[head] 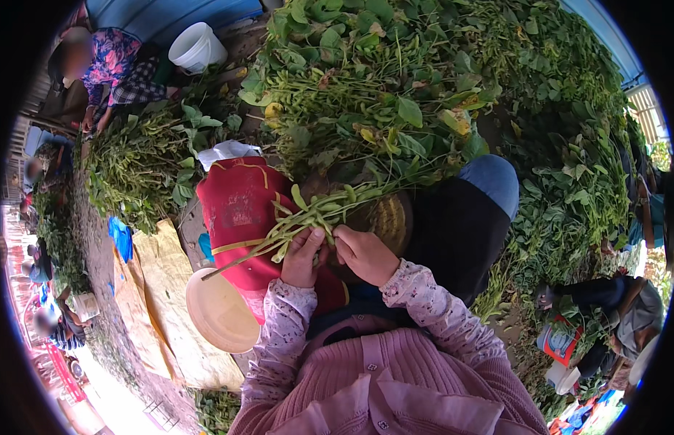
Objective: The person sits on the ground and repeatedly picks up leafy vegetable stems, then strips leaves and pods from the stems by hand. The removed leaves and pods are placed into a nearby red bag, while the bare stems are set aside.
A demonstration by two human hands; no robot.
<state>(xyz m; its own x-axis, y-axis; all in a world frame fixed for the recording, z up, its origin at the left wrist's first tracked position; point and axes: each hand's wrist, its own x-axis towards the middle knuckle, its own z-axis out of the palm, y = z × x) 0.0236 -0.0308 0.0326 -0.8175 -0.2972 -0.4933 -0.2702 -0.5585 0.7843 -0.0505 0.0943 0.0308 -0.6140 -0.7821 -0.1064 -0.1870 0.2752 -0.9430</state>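
Observation:
Over my lap, my left hand (pixel 303 254) holds a cut stalk bearing green bean pods (pixel 329 207), probably soybean. Its bare stem end points to the lower left, and its far end reaches toward the heap of plants. My right hand (pixel 365 253) is close beside the left, with fingertips pinched on a green pod (pixel 330 236) at the stalk. A red cloth (pixel 244 204) with yellow trim covers my left leg. Between my knees sits a round brown-yellow thing (pixel 392 217), partly hidden by the stalk. A beige plastic basin (pixel 220 312) rests by my left side.
A large heap of uprooted bean plants (pixel 364 103) spreads ahead and to the right. Another pile (pixel 135 163) lies left, near a seated person (pixel 116 70) and a white bucket (pixel 197 49). Yellowish sacking (pixel 171 293) covers ground at left. Another person (pixel 631 315) works at right.

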